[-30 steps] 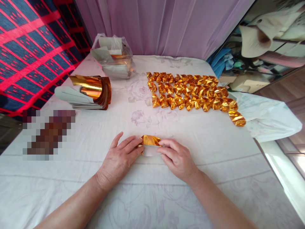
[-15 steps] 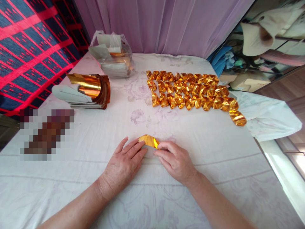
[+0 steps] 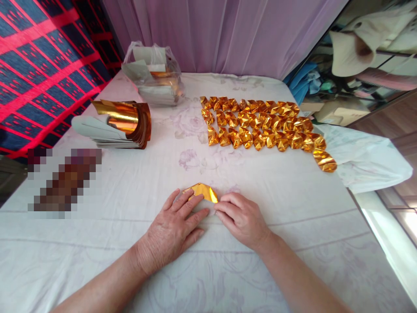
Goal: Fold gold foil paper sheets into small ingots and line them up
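Pressing flat on a bed sheet (image 3: 130,182) printed with pale flowers, my left hand (image 3: 172,230) and right hand (image 3: 243,219) lie open, fingertips pinning one gold foil sheet (image 3: 202,192) at lower centre. A lilac curtain (image 3: 221,34) hangs behind. Upper right holds three rows of folded gold ingots (image 3: 260,124), too many to count surely. Upper left: one curled foil stack (image 3: 120,124), one plastic bag of sheets (image 3: 153,76). Bare sheet surrounds my hands; the bed edge runs down the right.
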`<control>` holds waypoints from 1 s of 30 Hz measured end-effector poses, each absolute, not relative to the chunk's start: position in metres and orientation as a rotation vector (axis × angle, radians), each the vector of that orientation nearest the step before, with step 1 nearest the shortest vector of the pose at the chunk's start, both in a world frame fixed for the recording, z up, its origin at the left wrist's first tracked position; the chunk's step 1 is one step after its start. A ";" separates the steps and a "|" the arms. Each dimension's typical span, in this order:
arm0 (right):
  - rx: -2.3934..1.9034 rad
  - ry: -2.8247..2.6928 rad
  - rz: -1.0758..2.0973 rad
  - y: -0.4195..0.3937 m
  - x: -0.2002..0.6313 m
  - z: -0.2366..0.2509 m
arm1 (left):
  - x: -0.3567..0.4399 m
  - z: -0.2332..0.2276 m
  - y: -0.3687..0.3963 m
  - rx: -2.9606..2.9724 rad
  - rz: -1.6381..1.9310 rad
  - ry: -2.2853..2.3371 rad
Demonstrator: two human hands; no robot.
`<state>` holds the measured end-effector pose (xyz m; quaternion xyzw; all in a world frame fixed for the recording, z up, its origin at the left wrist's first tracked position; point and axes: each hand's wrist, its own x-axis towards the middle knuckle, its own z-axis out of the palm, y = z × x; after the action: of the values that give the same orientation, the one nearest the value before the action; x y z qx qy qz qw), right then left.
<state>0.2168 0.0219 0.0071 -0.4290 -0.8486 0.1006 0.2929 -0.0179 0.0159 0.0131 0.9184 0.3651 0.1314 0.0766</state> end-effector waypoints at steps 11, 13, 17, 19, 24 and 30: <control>-1.197 -2.272 0.263 0.022 0.218 0.007 | -0.017 0.015 0.016 2.763 0.388 1.098; -1.200 -2.273 0.268 0.022 0.218 0.007 | -0.018 0.015 0.016 2.763 0.394 1.098; -1.244 -2.248 0.278 0.021 0.216 0.006 | -0.018 0.015 0.017 2.781 0.380 1.097; -1.274 -2.231 0.279 0.021 0.215 0.006 | -0.017 0.016 0.017 2.797 0.361 1.103; -1.308 -2.212 0.266 0.021 0.213 0.005 | -0.016 0.018 0.015 2.855 0.321 1.115; -1.342 -2.191 0.259 0.020 0.210 0.004 | -0.015 0.017 0.016 2.917 0.321 1.105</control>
<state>0.2102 0.0202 0.0043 -0.4993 -0.8156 0.0963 0.2760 -0.0148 0.0158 0.0167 0.9302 0.3523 0.1025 0.0027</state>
